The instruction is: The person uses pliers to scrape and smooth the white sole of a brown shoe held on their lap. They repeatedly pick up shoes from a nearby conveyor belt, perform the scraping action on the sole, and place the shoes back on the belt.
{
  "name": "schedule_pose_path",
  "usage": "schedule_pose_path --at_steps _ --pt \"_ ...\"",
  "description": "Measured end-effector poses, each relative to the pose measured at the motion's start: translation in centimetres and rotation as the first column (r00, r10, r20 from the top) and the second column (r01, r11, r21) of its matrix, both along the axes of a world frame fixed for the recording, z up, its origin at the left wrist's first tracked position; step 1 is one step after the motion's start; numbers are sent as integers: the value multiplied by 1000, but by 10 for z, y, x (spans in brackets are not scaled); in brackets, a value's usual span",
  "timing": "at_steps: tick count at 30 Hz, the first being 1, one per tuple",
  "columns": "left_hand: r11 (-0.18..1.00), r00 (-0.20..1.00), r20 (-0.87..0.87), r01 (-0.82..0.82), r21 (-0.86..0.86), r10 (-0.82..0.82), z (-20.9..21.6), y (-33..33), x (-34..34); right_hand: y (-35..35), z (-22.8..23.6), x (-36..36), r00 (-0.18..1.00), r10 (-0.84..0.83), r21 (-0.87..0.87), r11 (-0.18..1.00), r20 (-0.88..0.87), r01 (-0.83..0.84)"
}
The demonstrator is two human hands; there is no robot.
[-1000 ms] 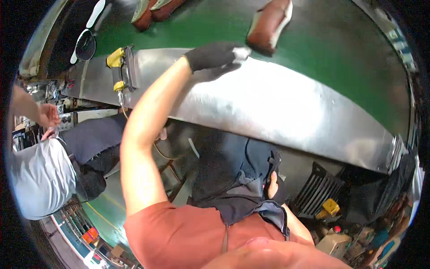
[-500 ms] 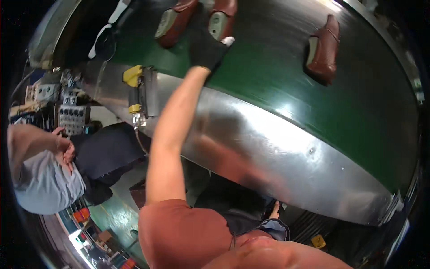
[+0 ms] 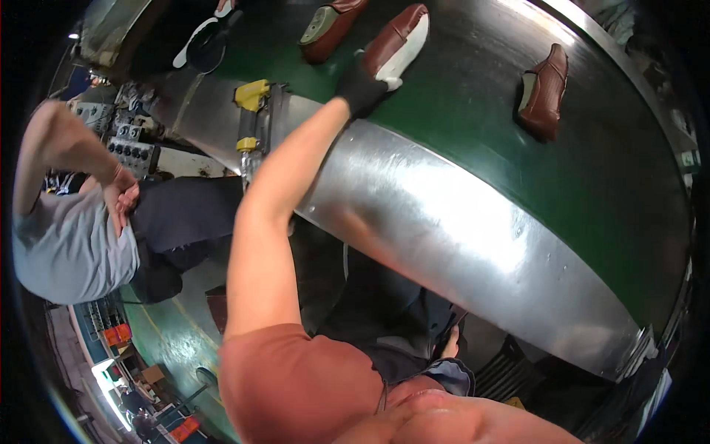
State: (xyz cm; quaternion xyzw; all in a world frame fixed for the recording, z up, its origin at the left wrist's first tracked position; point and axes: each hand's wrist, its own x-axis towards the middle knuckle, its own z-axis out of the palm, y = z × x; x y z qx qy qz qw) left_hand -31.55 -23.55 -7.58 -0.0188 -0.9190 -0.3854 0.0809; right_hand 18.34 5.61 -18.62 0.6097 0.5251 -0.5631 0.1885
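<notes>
My left hand point(image 3: 364, 87), in a black glove with whitish fingertips, grips one end of a reddish-brown leather shoe point(image 3: 390, 43). The shoe is tilted over the green belt, its pale sole side showing. A second brown shoe point(image 3: 330, 33) lies just left of it, with a grey-green block in its opening. Farther right, a third brown shoe point(image 3: 546, 95) rests alone on the belt. Low in the view, my right hand point(image 3: 452, 343) is down by my lap below the metal edge; most of it is hidden, so its grip cannot be judged.
A broad metal rim point(image 3: 444, 214) borders the green belt point(image 3: 473, 118). On the rim at left lies a yellow-and-black air tool point(image 3: 251, 115). Beyond it is a dark round object with a white handle point(image 3: 194, 43), beside another person's fingers. A person in grey point(image 3: 78, 244) is at far left.
My left hand has taken hold of the middle shoe and turned it, so its pale sole now shows. The view has shifted a little, and the person at left has changed arm position.
</notes>
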Motion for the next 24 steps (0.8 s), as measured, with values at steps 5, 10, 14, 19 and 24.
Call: schedule_pose_path --at_steps 5,10,14,19,24 --pt "624 831 479 -221 750 -282 64 -1 83 -1 -5 30 972 -6 -122 992 -236 -23" --pt "701 998 48 -3 713 -46 55 -32 300 -1 29 61 912 201 -147 952 -358 -267" --pt "748 933 -268 355 561 -242 51 -37 387 -12 99 77 856 308 -105 918 -415 -382" --pt "734 878 -247 479 481 -411 -16 50 431 -11 151 105 665 368 -132 807 -649 -575" --pt "556 772 86 371 744 -630 15 101 430 -28 152 114 416 428 49 742 -803 -669"
